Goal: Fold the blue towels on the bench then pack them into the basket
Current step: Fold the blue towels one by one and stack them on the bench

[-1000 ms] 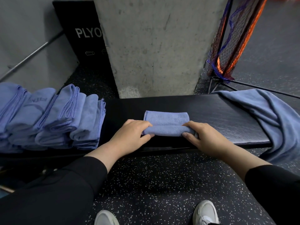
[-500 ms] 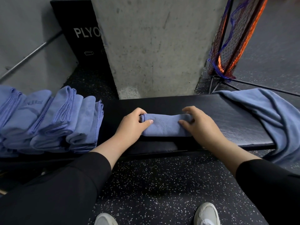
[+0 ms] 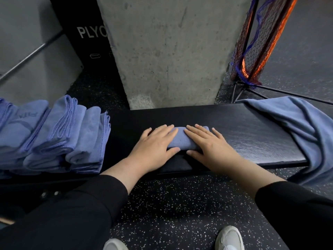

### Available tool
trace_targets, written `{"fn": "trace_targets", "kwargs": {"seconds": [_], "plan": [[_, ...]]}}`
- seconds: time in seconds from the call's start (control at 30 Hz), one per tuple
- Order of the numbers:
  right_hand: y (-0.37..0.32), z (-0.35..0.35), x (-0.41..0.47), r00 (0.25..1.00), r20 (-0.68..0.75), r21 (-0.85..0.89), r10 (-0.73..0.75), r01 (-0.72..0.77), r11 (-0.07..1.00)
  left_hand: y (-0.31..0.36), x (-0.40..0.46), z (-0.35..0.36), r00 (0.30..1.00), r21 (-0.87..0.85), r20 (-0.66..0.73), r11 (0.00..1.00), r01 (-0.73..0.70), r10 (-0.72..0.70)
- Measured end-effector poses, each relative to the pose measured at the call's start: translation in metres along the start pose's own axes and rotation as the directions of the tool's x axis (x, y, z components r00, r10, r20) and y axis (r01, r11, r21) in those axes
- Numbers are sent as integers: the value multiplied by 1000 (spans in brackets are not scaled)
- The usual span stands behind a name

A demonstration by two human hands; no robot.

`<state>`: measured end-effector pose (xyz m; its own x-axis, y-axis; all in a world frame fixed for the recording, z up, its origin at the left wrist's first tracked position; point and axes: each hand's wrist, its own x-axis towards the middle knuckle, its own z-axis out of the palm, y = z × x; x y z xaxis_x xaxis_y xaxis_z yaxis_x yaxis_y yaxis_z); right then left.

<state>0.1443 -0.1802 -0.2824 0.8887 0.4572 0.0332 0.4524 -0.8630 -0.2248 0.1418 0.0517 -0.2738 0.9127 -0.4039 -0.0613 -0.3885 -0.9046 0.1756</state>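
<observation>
The folded towel lies mid-desk, flattened under both hands: the left hand and right hand press it, each grip open with fingers straight. Once they lift, the thick bundle could spring open. The folded stack sits left; 1 loose towel drapes right.

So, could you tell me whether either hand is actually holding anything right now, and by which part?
Nothing is gripped. The left hand and right hand lie flat, fingers straight, pressing down on top of the folded blue towel on the bench.
</observation>
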Motion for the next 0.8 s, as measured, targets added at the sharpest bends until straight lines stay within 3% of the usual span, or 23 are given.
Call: {"fn": "trace_targets", "kwargs": {"seconds": [0.2,0.33,0.43,0.5,0.57,0.7,0.8], "plan": [[29,-8,-4,995,75,175,58,-70,982,-14,-6,2,999,-25,30,999,46,-45],[25,-15,-4,991,-28,257,132,-121,959,-13,-1,0,995,-44,-91,998,41,-45],[15,-29,-3,964,-49,422,261,-217,881,-11,-5,-13,980,-253,-149,963,91,-132],[7,-43,2,938,-100,568,332,-221,793,-10,-10,-25,968,-570,-77,807,154,-239],[-5,-57,7,906,-137,718,400,-187,670,-10,-17,-38,962,-771,-44,622,138,-268],[-32,-72,16,874,-55,902,482,-163,399,-7,-36,-60,956,-925,32,353,139,-293],[-54,-80,24,865,109,978,490,-180,101,-9,-51,-76,931,-964,46,228,137,-362]]}}
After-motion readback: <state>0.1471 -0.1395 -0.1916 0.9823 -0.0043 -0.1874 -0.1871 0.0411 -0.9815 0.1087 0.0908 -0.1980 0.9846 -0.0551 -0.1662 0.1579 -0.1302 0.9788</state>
